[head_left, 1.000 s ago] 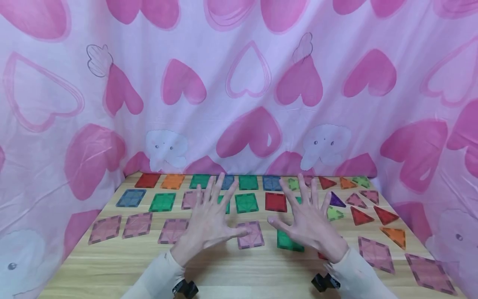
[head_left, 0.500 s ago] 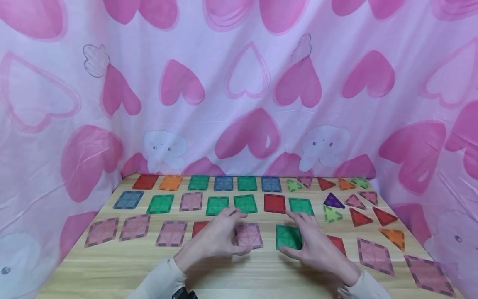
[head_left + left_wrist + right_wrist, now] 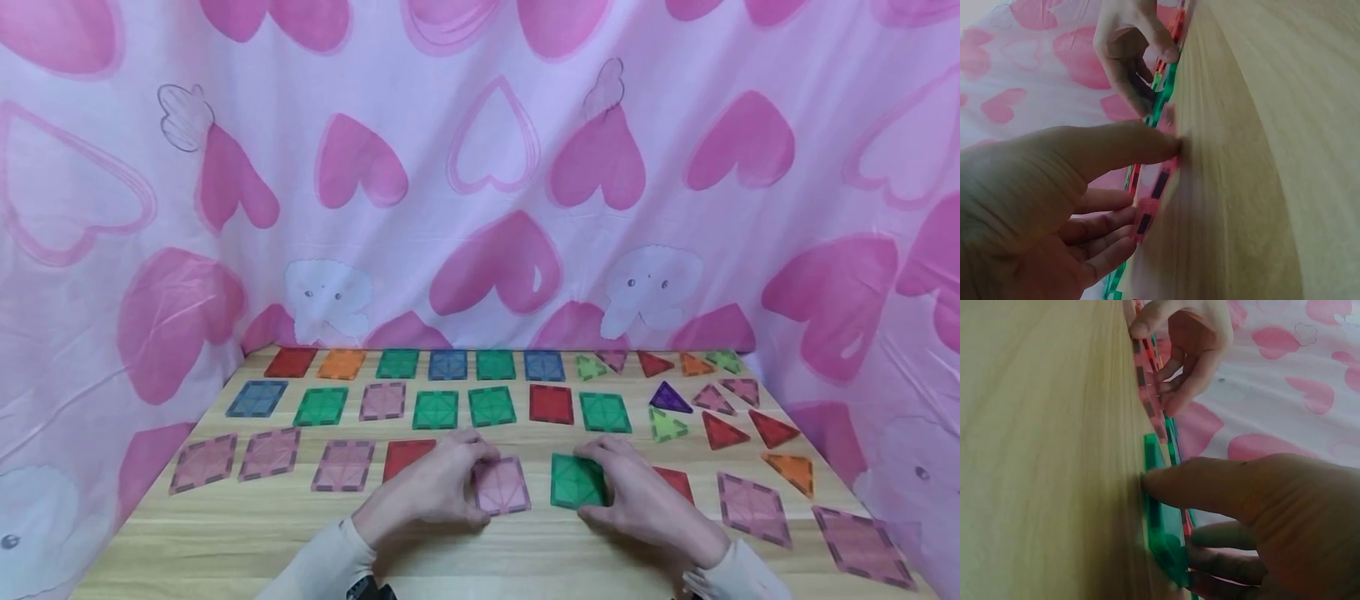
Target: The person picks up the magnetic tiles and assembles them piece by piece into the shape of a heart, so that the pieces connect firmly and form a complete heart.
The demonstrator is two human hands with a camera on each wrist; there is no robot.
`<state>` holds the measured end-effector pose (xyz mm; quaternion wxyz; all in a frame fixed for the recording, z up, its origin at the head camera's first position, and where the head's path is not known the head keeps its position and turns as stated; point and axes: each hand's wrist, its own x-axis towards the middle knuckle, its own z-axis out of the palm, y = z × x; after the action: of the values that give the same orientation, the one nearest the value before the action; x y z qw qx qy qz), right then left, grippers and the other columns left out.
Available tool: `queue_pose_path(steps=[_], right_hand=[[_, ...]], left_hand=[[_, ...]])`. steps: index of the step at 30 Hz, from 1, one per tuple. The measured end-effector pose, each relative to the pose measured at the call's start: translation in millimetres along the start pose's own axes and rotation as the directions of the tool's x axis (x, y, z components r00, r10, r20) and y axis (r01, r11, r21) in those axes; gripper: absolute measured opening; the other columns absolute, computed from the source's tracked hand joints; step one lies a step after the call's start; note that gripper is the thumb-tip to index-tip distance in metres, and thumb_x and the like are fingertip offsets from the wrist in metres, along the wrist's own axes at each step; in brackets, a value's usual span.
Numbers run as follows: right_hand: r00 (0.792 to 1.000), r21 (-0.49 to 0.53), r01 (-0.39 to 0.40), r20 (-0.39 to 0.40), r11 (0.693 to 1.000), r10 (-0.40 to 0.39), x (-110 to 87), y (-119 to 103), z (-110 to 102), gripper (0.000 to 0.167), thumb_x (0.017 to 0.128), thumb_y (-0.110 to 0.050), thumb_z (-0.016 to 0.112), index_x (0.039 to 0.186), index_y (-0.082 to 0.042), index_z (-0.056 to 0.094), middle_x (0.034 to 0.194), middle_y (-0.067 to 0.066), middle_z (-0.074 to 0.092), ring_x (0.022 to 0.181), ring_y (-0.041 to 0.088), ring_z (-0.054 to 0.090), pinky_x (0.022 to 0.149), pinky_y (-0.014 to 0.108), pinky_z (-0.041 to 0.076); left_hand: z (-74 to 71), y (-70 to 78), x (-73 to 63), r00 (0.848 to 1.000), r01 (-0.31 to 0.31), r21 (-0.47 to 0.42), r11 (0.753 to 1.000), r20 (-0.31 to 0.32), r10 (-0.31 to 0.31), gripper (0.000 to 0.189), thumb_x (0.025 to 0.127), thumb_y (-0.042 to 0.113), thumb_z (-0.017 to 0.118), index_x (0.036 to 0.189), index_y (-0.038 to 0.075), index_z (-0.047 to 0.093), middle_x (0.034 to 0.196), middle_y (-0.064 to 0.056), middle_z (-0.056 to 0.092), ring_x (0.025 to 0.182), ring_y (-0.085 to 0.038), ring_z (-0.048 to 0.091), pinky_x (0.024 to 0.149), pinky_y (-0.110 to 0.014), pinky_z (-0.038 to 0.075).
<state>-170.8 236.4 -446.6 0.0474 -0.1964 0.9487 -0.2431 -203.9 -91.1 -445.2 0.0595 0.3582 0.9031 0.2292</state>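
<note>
head view: takes in a heart-printed curtain (image 3: pixel 491 200) at the back and sides, then a wood-grained worktop (image 3: pixel 510 562) bearing rows of flat, see-through tiles (image 3: pixel 435 410). reaches in from the near side with the left grip (image 3: pixel 435 479) and, facing it, the right grip (image 3: pixel 628 490). pinches a pink square tile (image 3: pixel 504 487) on the left, thumb toward the near side and fingers toward the far side. pinches a green square tile (image 3: pixel 574 485) likewise on the right. shows both at the near middle of the worktop, just beside each other with a narrow gap, not touching. cannot tell lying flat from slightly raised. past the left grip, finds a partly hidden red square tile (image 3: pixel 405 457); off to the right, smaller, a purple triangle (image 3: pixel 670 398). should handle light and stiff, likely hard plastic, perhaps slippery across the face. better held by opposite edges than by the middle. might tug toward neighbours, judging by magnet-like dark strips (image 3: pixel 1160 184) along the rim.
</note>
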Motion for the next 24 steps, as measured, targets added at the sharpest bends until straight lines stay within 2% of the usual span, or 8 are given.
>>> queue_pose_path(steps=[5,11,14,19,24], right_hand=[[0.997,0.048,0.045,0.066,0.998,-0.048,-6.5,0.1,-0.7,0.073,0.084,-0.042,0.099,0.145,-0.017,0.07,0.141,0.002,0.061,0.127,0.023,0.056,0.109,0.058,0.056],[0.99,0.081,0.077,0.107,0.994,-0.086,-13.9,-3.6,1.9,0.069,0.085,-0.049,0.097,0.144,-0.024,0.07,0.135,-0.005,0.058,0.117,0.017,0.054,0.101,0.038,0.06],[0.986,0.123,0.084,0.132,0.989,-0.1,-14.9,-8.3,6.0,0.068,0.086,-0.05,0.096,0.144,-0.027,0.07,0.133,-0.007,0.056,0.116,0.016,0.054,0.1,0.032,0.059],[0.98,0.173,0.068,0.173,0.983,-0.098,-14.5,-16.4,11.5,0.068,0.086,-0.05,0.096,0.145,-0.029,0.07,0.133,-0.011,0.054,0.117,0.013,0.054,0.101,0.03,0.057],[0.983,0.162,0.066,0.161,0.985,-0.093,-14.1,-16.8,14.3,0.069,0.085,-0.051,0.097,0.144,-0.028,0.07,0.134,-0.011,0.055,0.116,0.013,0.055,0.101,0.031,0.057]], left_hand=[[-2.9,2.1,-6.7,0.996,0.063,-0.084,0.994,0.069,-0.057,0.07,0.068,0.034,0.106,0.13,0.017,0.078,0.117,0.012,0.065,0.107,-0.005,0.057,0.098,-0.025,0.055],[-4.7,4.1,-12.9,0.99,0.092,-0.153,0.984,0.124,-0.073,0.069,0.067,0.035,0.108,0.129,0.023,0.078,0.116,0.016,0.064,0.104,-0.002,0.058,0.097,-0.026,0.055],[-3.1,5.1,-14.1,0.989,0.09,-0.172,0.981,0.134,-0.067,0.07,0.066,0.034,0.108,0.129,0.024,0.078,0.115,0.017,0.064,0.103,-0.001,0.059,0.097,-0.025,0.055],[-0.9,6.6,-13.4,0.987,0.085,-0.178,0.98,0.152,-0.058,0.071,0.066,0.033,0.109,0.129,0.023,0.078,0.114,0.018,0.064,0.103,0.001,0.06,0.097,-0.024,0.056],[-2.4,6.5,-12.4,0.983,0.096,-0.174,0.98,0.171,-0.066,0.07,0.066,0.033,0.109,0.129,0.025,0.078,0.114,0.018,0.064,0.103,0.001,0.06,0.097,-0.025,0.056]])
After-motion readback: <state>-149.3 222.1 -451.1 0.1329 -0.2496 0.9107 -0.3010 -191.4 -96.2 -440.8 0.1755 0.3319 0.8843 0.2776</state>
